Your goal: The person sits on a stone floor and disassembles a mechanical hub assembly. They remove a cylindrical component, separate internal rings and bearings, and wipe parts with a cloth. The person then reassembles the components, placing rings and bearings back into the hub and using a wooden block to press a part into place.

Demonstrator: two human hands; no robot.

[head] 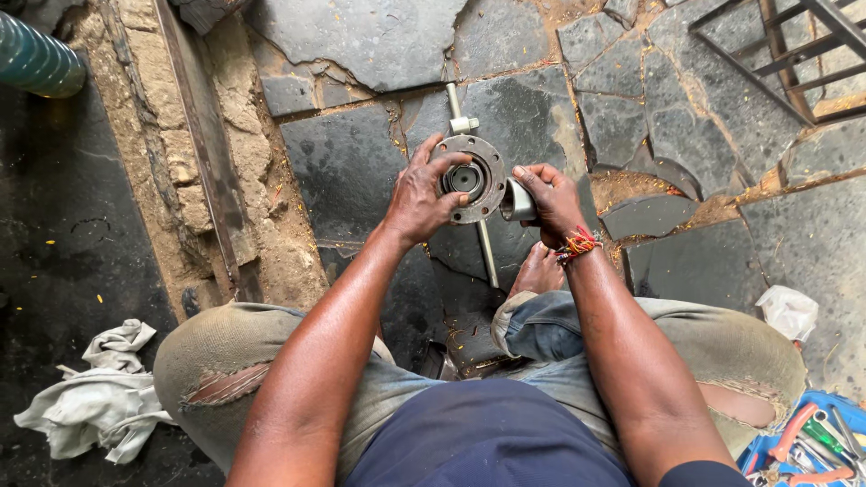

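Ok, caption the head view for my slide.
Left hand holds a round metal flange; right hand grips a metal sleeve above stone paving.

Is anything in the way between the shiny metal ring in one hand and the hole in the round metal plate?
Nothing visible. The right hand holds the shiny ring right beside the round plate, gripped by the left hand; its centre hole shows open.

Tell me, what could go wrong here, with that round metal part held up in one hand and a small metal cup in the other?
The round flange is gripped only by the left hand in mid-air; if it slips, it may fall on the bare foot just below. The small metal sleeve in the right hand could drop and roll into the gritty gaps between the paving stones, picking up dirt.
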